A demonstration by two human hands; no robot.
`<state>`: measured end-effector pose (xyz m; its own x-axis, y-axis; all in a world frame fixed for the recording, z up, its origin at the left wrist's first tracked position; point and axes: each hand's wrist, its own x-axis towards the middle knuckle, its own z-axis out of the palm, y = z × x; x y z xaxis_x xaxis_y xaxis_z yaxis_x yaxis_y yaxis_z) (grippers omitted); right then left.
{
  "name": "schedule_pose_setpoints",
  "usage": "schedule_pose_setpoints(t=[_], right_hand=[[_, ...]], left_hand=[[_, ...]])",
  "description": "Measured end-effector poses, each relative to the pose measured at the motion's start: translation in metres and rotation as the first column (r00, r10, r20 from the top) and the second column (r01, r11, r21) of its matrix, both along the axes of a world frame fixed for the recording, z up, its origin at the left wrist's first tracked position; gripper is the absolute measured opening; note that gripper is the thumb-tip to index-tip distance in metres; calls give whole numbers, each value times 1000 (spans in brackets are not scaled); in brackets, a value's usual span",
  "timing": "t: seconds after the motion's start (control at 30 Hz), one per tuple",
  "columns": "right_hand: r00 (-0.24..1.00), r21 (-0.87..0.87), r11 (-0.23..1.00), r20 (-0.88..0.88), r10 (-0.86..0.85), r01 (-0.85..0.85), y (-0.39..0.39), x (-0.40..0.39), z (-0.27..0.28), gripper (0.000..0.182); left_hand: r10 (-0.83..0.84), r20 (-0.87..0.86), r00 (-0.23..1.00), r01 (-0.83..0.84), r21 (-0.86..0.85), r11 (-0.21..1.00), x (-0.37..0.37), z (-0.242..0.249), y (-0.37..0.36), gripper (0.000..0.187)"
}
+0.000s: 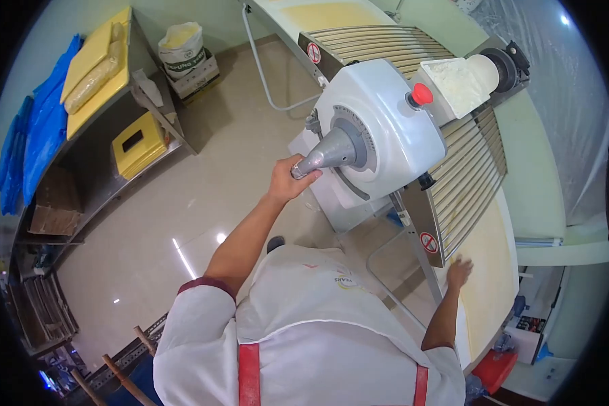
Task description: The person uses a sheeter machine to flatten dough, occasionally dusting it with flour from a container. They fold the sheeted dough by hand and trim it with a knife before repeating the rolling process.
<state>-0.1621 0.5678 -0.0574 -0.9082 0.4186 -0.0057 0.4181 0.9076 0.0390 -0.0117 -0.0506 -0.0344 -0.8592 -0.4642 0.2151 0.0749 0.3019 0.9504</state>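
Note:
My left hand [294,178] is wrapped around the grey adjusting lever [328,152] on the white head of a dough sheeter [392,95]. Behind the lever sits a round dial with scale marks. On the sheeter's near belt lies a long pale-yellow sheet of dough [490,271], running up under the barred metal guard [470,176]. My right hand [459,272] rests at the dough's left edge, just below the guard, its fingers spread. More dough [335,15] shows on the far belt, beyond the other guard.
A flour tray [457,86] sits on top of the machine, near a red stop button [421,95]. To the left, a metal bench [132,74] carries yellow slabs and blue plastic. A flour sack [183,49] stands by the wall. A red stool [496,371] is at lower right.

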Motion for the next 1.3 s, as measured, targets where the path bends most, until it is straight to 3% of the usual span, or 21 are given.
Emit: schedule_pose_setpoints(t=[0.03,0.13,0.27,0.4,0.5,0.6,0.63,0.7,0.83,0.9,0.97,1.07,1.17,1.27,1.3], right_hand=[[999,-12,999,4,40,-40,-5,-1,1,69],[983,-56,981,-24,185,-186,-18,-2,2,66],[934,-68,935,-116,338,-347,-17,-6,-10,56],[906,-134,904,-187,379,-406,-26,-8,-9,49],[881,-227,868,-290,373,-442,-23,-15,-6,46],[939,-376,912,-343,29,-166,-27,-21,25,49],[888,-377,917,-456,-59,-133,-45,-22,41,49],[748,-253,921,-661,59,-297,-76,-31,64,46],[585,-250,747,-780,222,-617,-251,-13,148,42],[507,-274,567,-806,305,-777,-334,9,176,41],[476,-373,359,-839,265,-856,-385,19,176,41],[464,-436,222,-881,93,-872,-427,23,182,46],[496,-466,271,-867,52,-842,-431,16,183,56],[563,-483,446,-825,59,-754,-439,19,194,66],[558,-488,453,-829,27,-746,-436,18,189,68]], left_hand=[[83,8,996,-83,-72,994,-1,4,2,32],[111,-201,973,-140,-139,980,-7,-3,1,28],[71,-205,976,-108,-177,978,-8,0,-10,30],[34,-182,983,-63,-156,986,-7,6,-12,32],[19,-178,984,-47,-157,986,-8,6,-11,33],[10,-166,986,-37,-164,986,-9,7,-11,31],[5,-160,987,-32,-168,985,-9,8,-11,31],[0,-174,985,-33,-188,982,-11,4,-13,30],[-67,-88,994,53,-149,987,-9,9,-18,30],[-82,-108,991,62,-175,983,-10,4,-18,29],[-140,-113,984,120,-161,980,-11,4,-22,32],[-334,-51,941,329,-84,941,-9,12,-37,41],[-599,-69,798,560,-284,778,-24,-2,-89,51],[-500,-1,866,496,-124,859,-49,-31,-171,46],[-444,50,895,445,-171,879,-65,-29,-203,43]])
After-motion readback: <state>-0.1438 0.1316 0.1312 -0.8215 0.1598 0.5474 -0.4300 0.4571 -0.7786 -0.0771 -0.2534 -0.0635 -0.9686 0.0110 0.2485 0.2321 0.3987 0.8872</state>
